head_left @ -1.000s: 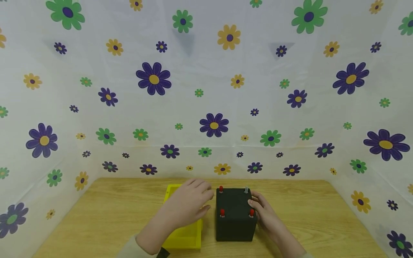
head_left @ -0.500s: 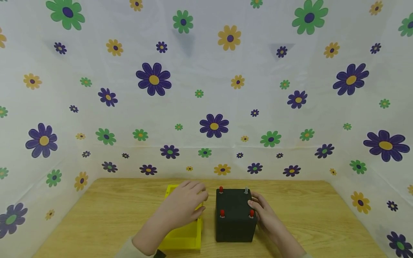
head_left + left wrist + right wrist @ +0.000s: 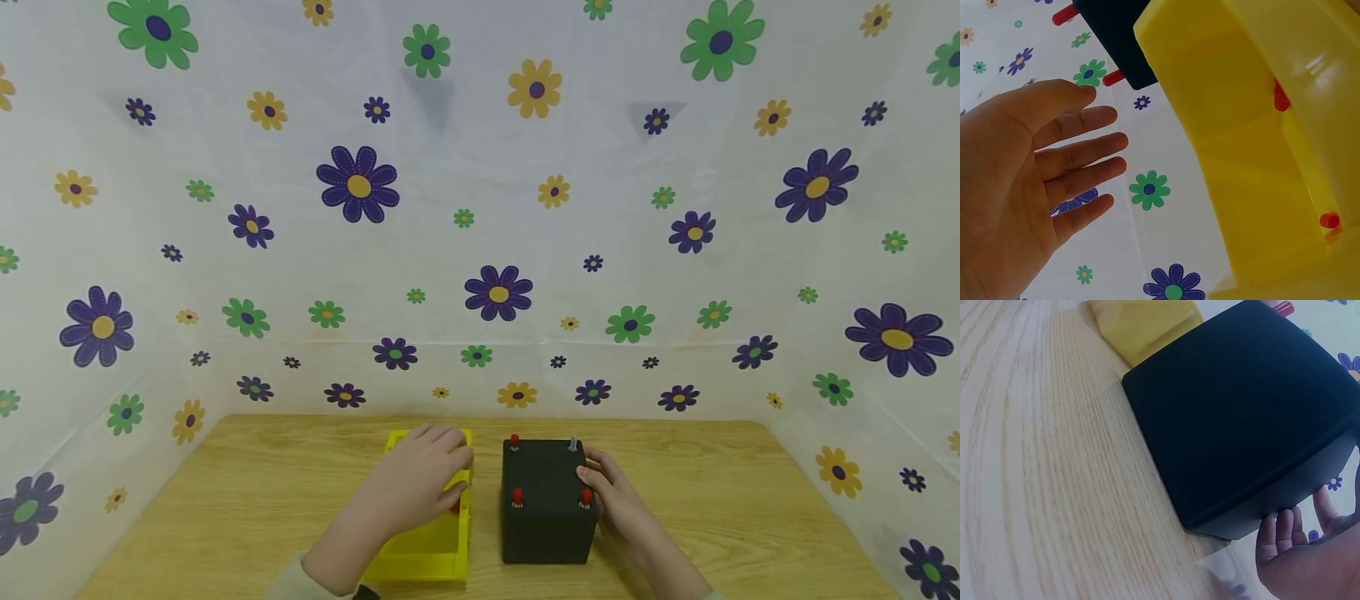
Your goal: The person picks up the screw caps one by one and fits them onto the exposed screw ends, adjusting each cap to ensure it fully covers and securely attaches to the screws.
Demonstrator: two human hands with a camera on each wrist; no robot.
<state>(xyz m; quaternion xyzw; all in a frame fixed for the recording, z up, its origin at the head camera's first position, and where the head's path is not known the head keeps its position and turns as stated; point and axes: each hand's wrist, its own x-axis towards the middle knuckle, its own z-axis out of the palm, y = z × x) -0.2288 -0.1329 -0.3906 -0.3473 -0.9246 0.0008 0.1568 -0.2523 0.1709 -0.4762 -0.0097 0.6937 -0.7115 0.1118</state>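
Observation:
A black box (image 3: 542, 467) stands upright on the table, with red-capped posts (image 3: 517, 497) at three top corners and a bare metal post (image 3: 573, 443) at the far right one. My right hand (image 3: 618, 500) holds its right side, thumb at the top edge; in the right wrist view the fingertips (image 3: 1284, 528) touch the box wall. Left of the box lies a yellow tray (image 3: 420, 568). Over it hovers my left hand (image 3: 420, 482), fingers loosely bent, nothing between them in the left wrist view. Two small red caps (image 3: 1281, 98) show inside the tray there.
The wooden table (image 3: 705, 475) extends to both sides of the box and tray. A white flowered cloth (image 3: 495, 233) hangs behind and along both sides. A narrow strip of table separates tray and box. A dark piece (image 3: 366, 592) shows beside the left sleeve.
My left hand has moved left, away from the black box and over the yellow tray, where a red cap now shows below the thumb. The right hand and the box have stayed put.

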